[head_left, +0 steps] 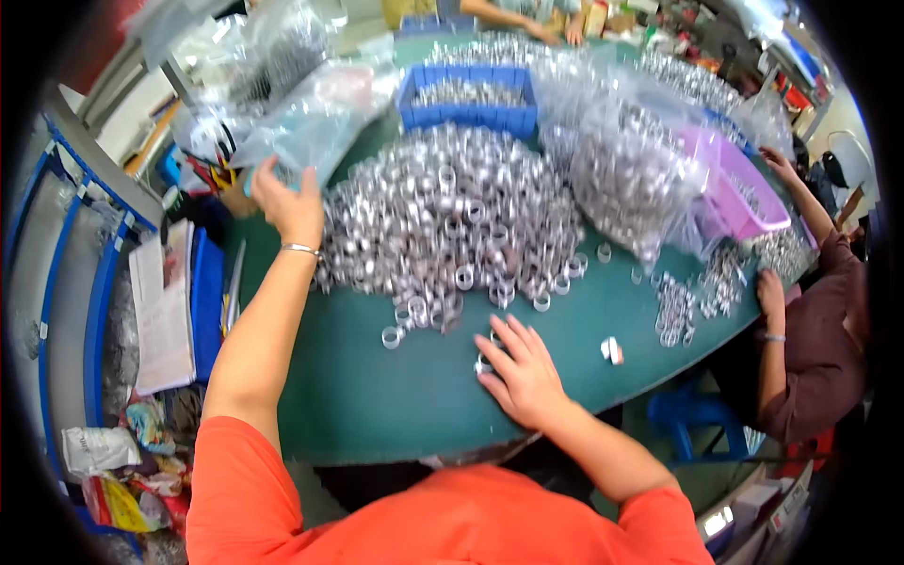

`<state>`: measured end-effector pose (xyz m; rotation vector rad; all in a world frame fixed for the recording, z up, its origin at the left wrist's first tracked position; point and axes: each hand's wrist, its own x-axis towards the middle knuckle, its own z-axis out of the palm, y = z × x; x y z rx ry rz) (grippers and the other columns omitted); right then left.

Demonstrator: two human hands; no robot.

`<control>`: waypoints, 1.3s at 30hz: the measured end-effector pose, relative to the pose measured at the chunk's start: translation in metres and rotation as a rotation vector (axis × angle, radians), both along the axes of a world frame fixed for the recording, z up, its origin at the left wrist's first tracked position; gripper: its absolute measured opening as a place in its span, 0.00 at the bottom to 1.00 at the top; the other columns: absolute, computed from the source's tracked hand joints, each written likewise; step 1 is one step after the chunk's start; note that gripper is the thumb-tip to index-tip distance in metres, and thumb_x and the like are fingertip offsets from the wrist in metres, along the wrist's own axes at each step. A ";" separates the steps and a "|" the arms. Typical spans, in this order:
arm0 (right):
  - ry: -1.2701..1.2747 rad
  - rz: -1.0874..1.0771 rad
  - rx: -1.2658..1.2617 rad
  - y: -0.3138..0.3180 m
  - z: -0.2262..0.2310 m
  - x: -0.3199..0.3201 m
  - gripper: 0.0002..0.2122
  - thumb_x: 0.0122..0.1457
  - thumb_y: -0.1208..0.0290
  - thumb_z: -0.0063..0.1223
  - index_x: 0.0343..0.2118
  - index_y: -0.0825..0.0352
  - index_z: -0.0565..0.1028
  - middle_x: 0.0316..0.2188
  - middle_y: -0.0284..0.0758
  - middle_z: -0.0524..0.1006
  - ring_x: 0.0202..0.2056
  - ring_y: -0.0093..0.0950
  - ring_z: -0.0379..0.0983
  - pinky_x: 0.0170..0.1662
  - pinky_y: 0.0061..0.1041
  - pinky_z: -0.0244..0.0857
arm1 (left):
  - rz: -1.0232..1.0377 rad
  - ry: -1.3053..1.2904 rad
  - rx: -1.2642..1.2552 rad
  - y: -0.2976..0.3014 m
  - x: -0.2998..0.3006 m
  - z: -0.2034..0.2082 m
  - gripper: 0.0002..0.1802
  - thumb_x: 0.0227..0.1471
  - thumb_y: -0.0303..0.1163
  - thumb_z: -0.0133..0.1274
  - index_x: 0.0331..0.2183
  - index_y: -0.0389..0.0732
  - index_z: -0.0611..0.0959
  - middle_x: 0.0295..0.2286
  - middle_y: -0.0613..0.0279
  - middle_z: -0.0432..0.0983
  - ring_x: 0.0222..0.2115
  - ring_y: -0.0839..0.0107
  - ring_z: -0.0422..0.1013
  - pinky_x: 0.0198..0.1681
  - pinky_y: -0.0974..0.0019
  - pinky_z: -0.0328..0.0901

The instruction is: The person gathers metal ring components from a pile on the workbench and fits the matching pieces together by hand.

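Two hands busy: left hand [287, 205] pinched on clear bag [301, 122], right hand [521, 369] spread flat over metal rings [452, 221]; rings best gathered gently

One green table [395, 395]. One large heap of metal rings [452, 217], too many to count. One blue crate [468, 115]. One pink bin [744, 193]. One small white piece [612, 350].

right hand [521, 369] hides rings [483, 365] beneath it.
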<state>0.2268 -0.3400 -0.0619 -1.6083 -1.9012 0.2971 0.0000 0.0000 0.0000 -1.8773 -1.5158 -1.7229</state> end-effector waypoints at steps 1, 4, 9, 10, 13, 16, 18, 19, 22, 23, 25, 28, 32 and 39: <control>-0.002 0.028 0.032 0.005 0.014 -0.005 0.21 0.54 0.64 0.60 0.51 0.62 0.75 0.58 0.44 0.67 0.59 0.52 0.60 0.61 0.49 0.55 | -0.196 0.060 0.147 -0.036 0.010 0.022 0.26 0.44 0.28 0.63 0.47 0.41 0.73 0.47 0.54 0.70 0.47 0.58 0.67 0.52 0.59 0.62; -0.081 0.157 0.059 0.028 -0.009 0.003 0.19 0.53 0.67 0.61 0.47 0.66 0.76 0.54 0.42 0.71 0.57 0.45 0.64 0.59 0.42 0.60 | -0.782 0.156 -0.210 -0.126 0.041 0.011 0.10 0.47 0.21 0.59 0.35 0.37 0.80 0.33 0.59 0.75 0.30 0.65 0.72 0.35 0.67 0.67; 0.301 0.182 0.005 -0.012 0.009 0.017 0.15 0.49 0.76 0.62 0.42 0.68 0.76 0.50 0.43 0.73 0.54 0.42 0.68 0.56 0.38 0.63 | -1.074 0.220 -0.627 -0.237 0.029 -0.029 0.06 0.47 0.17 0.59 0.31 0.36 0.82 0.30 0.60 0.75 0.26 0.70 0.71 0.28 0.69 0.66; 0.280 0.080 0.050 -0.020 0.004 0.026 0.15 0.48 0.79 0.62 0.41 0.68 0.76 0.49 0.44 0.74 0.51 0.42 0.70 0.53 0.37 0.65 | -1.059 0.224 -0.658 -0.251 0.028 -0.034 0.07 0.47 0.16 0.58 0.32 0.35 0.82 0.30 0.60 0.75 0.25 0.72 0.71 0.27 0.71 0.66; 0.165 -0.120 0.057 -0.031 0.004 0.036 0.12 0.48 0.85 0.55 0.37 0.67 0.78 0.39 0.39 0.75 0.40 0.41 0.71 0.44 0.36 0.66 | -1.034 0.200 -0.750 -0.284 0.035 -0.043 0.10 0.45 0.22 0.64 0.34 0.36 0.82 0.30 0.61 0.74 0.23 0.74 0.68 0.26 0.70 0.65; 0.145 -0.026 0.126 -0.018 0.007 0.021 0.09 0.50 0.81 0.57 0.35 0.67 0.77 0.36 0.38 0.74 0.38 0.40 0.70 0.42 0.36 0.66 | -1.004 0.272 -0.606 -0.302 0.059 -0.054 0.16 0.42 0.30 0.68 0.35 0.38 0.81 0.29 0.59 0.73 0.23 0.66 0.70 0.28 0.66 0.67; 0.118 -0.047 0.113 -0.012 0.007 0.013 0.08 0.50 0.79 0.59 0.35 0.67 0.78 0.36 0.39 0.74 0.37 0.40 0.70 0.42 0.36 0.66 | -0.962 0.301 -0.570 -0.305 0.067 -0.060 0.16 0.42 0.29 0.68 0.35 0.38 0.81 0.29 0.59 0.73 0.24 0.63 0.71 0.29 0.64 0.68; 0.089 -0.136 0.067 -0.011 0.003 0.011 0.08 0.50 0.77 0.60 0.34 0.67 0.78 0.35 0.39 0.74 0.37 0.40 0.70 0.42 0.37 0.66 | -0.920 0.328 -0.601 -0.305 0.068 -0.061 0.17 0.41 0.29 0.67 0.35 0.38 0.80 0.30 0.59 0.72 0.25 0.62 0.71 0.30 0.63 0.68; 0.113 -0.220 -0.004 -0.016 -0.002 0.015 0.08 0.49 0.74 0.62 0.32 0.67 0.78 0.33 0.38 0.73 0.38 0.41 0.70 0.42 0.37 0.65 | -0.897 0.327 -0.623 -0.304 0.063 -0.059 0.18 0.40 0.27 0.67 0.36 0.38 0.79 0.32 0.57 0.71 0.28 0.60 0.72 0.31 0.62 0.68; 0.166 -0.220 -0.029 -0.018 -0.002 0.017 0.08 0.49 0.73 0.63 0.32 0.68 0.78 0.33 0.38 0.73 0.38 0.42 0.70 0.42 0.37 0.65 | -0.923 0.299 -0.615 -0.303 0.060 -0.058 0.19 0.40 0.26 0.67 0.37 0.38 0.79 0.33 0.57 0.71 0.30 0.59 0.72 0.32 0.62 0.68; 0.232 -0.236 -0.093 -0.022 -0.001 0.017 0.06 0.50 0.74 0.62 0.30 0.68 0.77 0.32 0.39 0.74 0.38 0.42 0.71 0.42 0.38 0.66 | -0.889 0.305 -0.557 -0.304 0.059 -0.057 0.19 0.40 0.27 0.67 0.36 0.38 0.78 0.34 0.55 0.69 0.32 0.57 0.70 0.32 0.60 0.67; 0.227 -0.247 -0.058 -0.025 0.000 0.014 0.05 0.51 0.76 0.60 0.31 0.68 0.77 0.32 0.39 0.74 0.37 0.41 0.72 0.40 0.38 0.67 | -0.777 0.309 -0.541 -0.305 0.062 -0.054 0.16 0.42 0.30 0.67 0.30 0.38 0.76 0.31 0.56 0.67 0.28 0.56 0.68 0.30 0.58 0.66; -0.011 -0.236 -0.047 -0.030 0.015 0.015 0.03 0.52 0.78 0.57 0.30 0.69 0.77 0.31 0.40 0.74 0.32 0.41 0.74 0.37 0.37 0.70 | -0.724 0.398 -0.536 -0.301 0.065 -0.062 0.14 0.42 0.29 0.67 0.28 0.37 0.77 0.32 0.55 0.67 0.26 0.56 0.69 0.29 0.58 0.66; 0.682 -0.155 -0.337 -0.043 0.015 0.017 0.06 0.56 0.85 0.50 0.35 0.75 0.77 0.31 0.39 0.76 0.29 0.30 0.78 0.35 0.26 0.73 | -0.869 0.278 -0.567 -0.309 0.049 -0.056 0.10 0.41 0.21 0.64 0.30 0.36 0.80 0.33 0.54 0.70 0.28 0.58 0.72 0.30 0.61 0.69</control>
